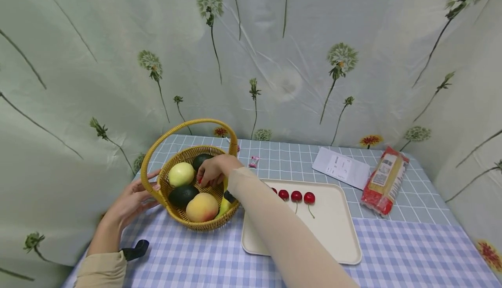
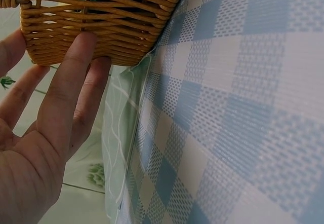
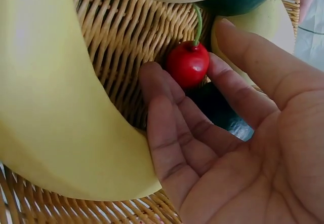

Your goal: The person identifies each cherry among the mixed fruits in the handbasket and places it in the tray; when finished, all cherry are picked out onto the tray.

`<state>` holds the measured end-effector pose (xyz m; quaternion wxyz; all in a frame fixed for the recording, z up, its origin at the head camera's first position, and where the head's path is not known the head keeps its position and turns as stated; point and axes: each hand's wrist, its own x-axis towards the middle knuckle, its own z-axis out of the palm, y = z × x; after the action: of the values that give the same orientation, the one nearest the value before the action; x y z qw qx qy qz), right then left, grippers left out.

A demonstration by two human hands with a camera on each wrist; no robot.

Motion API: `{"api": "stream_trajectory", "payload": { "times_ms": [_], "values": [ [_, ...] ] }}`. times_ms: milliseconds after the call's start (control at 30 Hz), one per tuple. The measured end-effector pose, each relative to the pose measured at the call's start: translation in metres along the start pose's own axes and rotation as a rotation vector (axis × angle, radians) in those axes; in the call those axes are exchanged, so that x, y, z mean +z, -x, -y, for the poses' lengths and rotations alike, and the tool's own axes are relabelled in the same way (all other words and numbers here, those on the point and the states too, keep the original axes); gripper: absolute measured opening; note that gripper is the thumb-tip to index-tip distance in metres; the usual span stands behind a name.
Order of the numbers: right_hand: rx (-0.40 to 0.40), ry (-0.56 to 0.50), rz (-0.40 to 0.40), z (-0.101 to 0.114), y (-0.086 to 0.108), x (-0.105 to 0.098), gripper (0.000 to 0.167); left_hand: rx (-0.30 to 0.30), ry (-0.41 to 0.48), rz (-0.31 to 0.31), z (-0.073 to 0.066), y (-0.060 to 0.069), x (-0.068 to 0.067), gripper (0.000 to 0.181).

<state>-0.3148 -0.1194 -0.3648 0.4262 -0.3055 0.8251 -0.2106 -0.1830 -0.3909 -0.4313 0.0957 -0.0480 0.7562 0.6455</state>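
Observation:
A yellow wicker basket (image 1: 188, 225) with a tall arched handle stands on the left of the table. My right hand (image 1: 213, 170) reaches into it and holds a red cherry (image 3: 188, 65) at its fingertips, green stem upward. Around the cherry lie a banana (image 3: 55, 97), a peach (image 1: 201, 207), a pale green round fruit (image 1: 181, 174) and two dark green fruits, one beside the peach (image 1: 183, 196). My left hand (image 1: 131, 203) touches the basket's left side; in the left wrist view its fingers (image 2: 66, 87) lie fairly straight against the weave.
Right of the basket, a cream tray (image 1: 329, 235) carries several cherries (image 1: 296, 196) in a row, partly hidden by my right sleeve. Behind it lie a small pink-wrapped candy (image 1: 254, 162) and a white labelled packet (image 1: 340, 167). A red-and-clear food package (image 1: 385, 181) lies farther right.

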Motion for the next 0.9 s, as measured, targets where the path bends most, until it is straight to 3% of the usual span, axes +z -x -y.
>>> {"api": "stream_trajectory", "payload": {
  "times_ms": [233, 533, 900],
  "values": [
    [-0.012, -0.001, -0.012, -0.003, -0.005, 0.001, 0.018, -0.006, 0.037, -0.004, -0.001, 0.003, 0.000, 0.073],
    [-0.051, 0.002, -0.017, -0.007, 0.003, 0.001, 0.017, -0.006, 0.034, 0.001, -0.001, 0.001, 0.002, 0.073],
    [-0.061, 0.011, -0.025, -0.011, -0.002, 0.001, 0.017, 0.001, 0.041, 0.006, 0.000, 0.001, 0.001, 0.073]
  ]
}}
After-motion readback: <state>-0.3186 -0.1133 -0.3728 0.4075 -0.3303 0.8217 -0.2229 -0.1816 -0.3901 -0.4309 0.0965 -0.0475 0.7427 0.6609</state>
